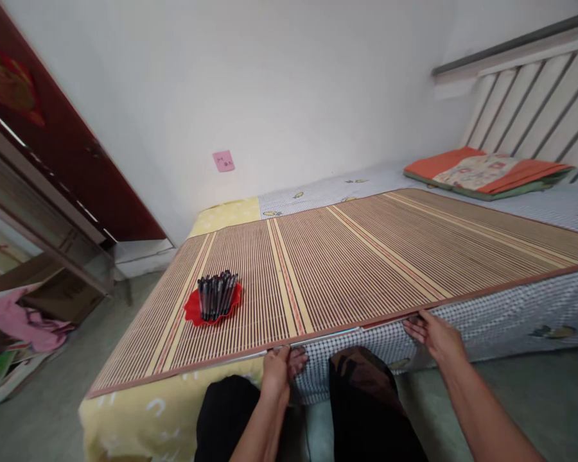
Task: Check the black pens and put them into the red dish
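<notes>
A striped bamboo mat (366,256) with a brown border lies over the bed. My left hand (277,372) is closed at its front edge, thumb at the border and fingers turned inward below it. Further right, my right hand (436,335) pinches the same edge, its fingers pointing left beneath the border. Between my hands, thin flat edges, whitish-blue and red (385,323), show under the mat; what they belong to is hidden. On the mat's left part, a red scalloped dish (192,309) holds a bundle of several dark pens (216,296) standing upright.
Under the mat are a checked sheet (501,321) and a yellow cloth (139,417). A folded orange quilt (462,160) lies at the far right by the slatted headboard (539,102). A pink note (223,161) is on the wall. A pink cloth (26,324) rests at left.
</notes>
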`<state>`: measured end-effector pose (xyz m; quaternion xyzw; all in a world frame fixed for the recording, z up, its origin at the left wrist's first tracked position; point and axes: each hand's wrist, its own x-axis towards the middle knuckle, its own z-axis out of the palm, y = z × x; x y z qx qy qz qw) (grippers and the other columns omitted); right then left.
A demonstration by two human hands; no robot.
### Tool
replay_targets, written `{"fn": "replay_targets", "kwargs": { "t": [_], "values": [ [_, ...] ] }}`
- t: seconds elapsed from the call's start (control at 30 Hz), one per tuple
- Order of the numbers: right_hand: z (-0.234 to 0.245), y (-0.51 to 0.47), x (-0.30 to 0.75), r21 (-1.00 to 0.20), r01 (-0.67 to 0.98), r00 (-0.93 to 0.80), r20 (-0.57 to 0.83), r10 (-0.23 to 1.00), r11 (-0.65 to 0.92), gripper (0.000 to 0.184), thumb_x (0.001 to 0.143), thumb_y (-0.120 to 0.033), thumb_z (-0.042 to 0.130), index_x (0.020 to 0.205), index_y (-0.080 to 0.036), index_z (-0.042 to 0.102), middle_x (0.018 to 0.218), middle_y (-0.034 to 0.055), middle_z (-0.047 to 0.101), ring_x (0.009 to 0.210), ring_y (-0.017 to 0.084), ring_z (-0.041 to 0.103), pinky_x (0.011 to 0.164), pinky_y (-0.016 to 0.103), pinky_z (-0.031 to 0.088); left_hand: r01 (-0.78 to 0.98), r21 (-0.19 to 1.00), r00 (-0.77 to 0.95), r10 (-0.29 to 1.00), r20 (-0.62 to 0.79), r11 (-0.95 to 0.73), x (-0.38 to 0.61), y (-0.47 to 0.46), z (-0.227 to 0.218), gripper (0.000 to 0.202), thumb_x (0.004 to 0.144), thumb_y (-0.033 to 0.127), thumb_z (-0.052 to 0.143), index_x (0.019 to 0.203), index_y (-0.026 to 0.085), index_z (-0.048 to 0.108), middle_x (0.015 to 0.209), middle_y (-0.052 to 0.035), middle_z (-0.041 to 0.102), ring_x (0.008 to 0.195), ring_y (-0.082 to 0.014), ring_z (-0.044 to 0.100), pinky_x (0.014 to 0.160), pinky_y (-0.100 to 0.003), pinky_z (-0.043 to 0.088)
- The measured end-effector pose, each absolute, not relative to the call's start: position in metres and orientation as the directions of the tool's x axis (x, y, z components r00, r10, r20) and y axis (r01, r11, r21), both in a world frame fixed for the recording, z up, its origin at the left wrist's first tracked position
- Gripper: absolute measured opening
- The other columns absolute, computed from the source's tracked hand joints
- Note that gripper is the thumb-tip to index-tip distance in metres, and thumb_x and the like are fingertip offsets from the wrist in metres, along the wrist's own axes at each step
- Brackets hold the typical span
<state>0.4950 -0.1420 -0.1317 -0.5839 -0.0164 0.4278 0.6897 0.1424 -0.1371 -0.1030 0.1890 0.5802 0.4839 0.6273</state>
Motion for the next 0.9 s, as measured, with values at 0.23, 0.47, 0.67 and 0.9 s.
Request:
{"fn": "replay_targets", "kwargs": {
  "t": [0.23,0.47,0.67,0.9],
  "values": [
    [-0.134,-0.170,0.458,-0.796,-0.594,0.591,-0.531,0.608,-0.117,0.016,0.077,-0.026,0.068,0.075,-0.020,0.053,0.050,-0.0017,0.059,0.042,0.016,0.061,0.044,0.025,0.054,-0.374,0.806,-0.076,0.851,-0.519,0.458,0.140,-0.153,-0.105,0.017,0.085,0.024,0.070,0.087,0.010,0.062,0.079,-0.0180,0.077,0.055,-0.0197,0.072,0.047,-0.023,0.052],
    [-0.091,-0.200,0.345,-0.845,-0.490,0.148,-0.323,0.935,-0.214,0.040,0.070,-0.051,0.077,0.070,-0.022,0.050,0.056,-0.0036,0.059,0.042,0.011,0.054,0.037,0.020,0.039,-0.478,0.798,-0.275,0.800,-0.534,0.368,0.101,-0.189,-0.106,0.016,0.085,0.025,0.072,0.084,0.012,0.063,0.086,-0.0172,0.076,0.063,-0.0226,0.075,0.054,-0.026,0.056],
    [-0.095,-0.194,0.249,-0.916,-0.289,-0.169,-0.237,0.957,-0.279,0.050,0.071,-0.067,0.066,0.070,-0.020,0.048,0.056,-0.0038,0.060,0.039,0.010,0.055,0.036,0.020,0.039,-0.521,0.795,-0.381,0.748,-0.543,0.312,0.087,-0.166,-0.095,0.016,0.091,0.022,0.065,0.086,0.007,0.065,0.084,-0.0185,0.075,0.061,-0.0229,0.075,0.050,-0.025,0.054],
    [-0.136,-0.194,0.230,-0.954,-0.121,-0.201,-0.246,0.948,-0.273,0.049,0.071,-0.068,0.060,0.072,-0.022,0.046,0.050,-0.0056,0.058,0.035,0.011,0.054,0.031,0.019,0.036,-0.555,0.793,-0.403,0.752,-0.521,0.252,0.091,-0.152,-0.098,0.008,0.088,0.012,0.066,0.082,0.011,0.062,0.075,-0.0094,0.073,0.058,-0.0182,0.073,0.044,-0.020,0.049]
  ]
}}
